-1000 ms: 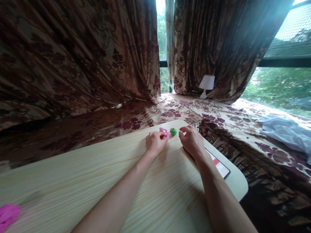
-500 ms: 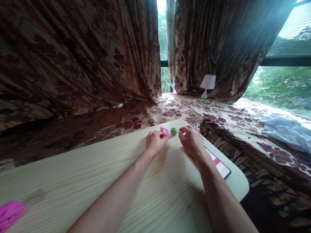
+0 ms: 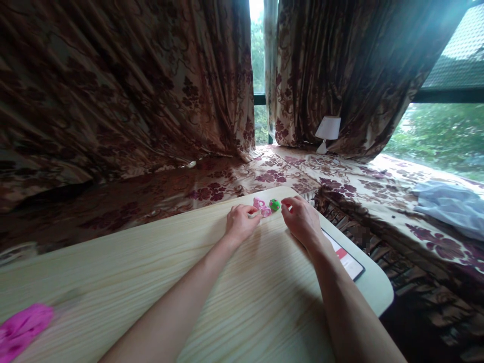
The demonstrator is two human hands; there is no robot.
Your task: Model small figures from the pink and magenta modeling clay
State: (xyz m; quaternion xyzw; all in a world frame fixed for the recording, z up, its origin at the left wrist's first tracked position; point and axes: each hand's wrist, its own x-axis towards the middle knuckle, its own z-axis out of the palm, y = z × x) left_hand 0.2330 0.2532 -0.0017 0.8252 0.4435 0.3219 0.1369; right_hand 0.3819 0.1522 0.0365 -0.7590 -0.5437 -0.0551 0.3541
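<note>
A small green ball with pink spots (image 3: 275, 204) lies near the far end of the table. Just left of it sits a pink piece with a ring-like opening (image 3: 262, 206), its exact kind too small to make out. My left hand (image 3: 242, 222) is beside the pink piece, thumb and forefinger pinched together at its near-left edge. On the right of the green ball is my right hand (image 3: 300, 217), its thumb and forefinger also brought together. Whatever is between the fingertips of either hand is too small to tell.
A phone or tablet with a lit screen (image 3: 346, 257) lies partly under my right forearm. Bright pink crumpled material (image 3: 26, 327) is at the wooden table's (image 3: 151, 252) left. Beyond the table are a white lamp (image 3: 328, 128), floral fabric (image 3: 272, 176) and a pale cloth (image 3: 449, 204).
The view has turned slightly left. My left fingertips have drawn back a little from the pink piece, showing more of it. My right hand stays close to the green ball.
</note>
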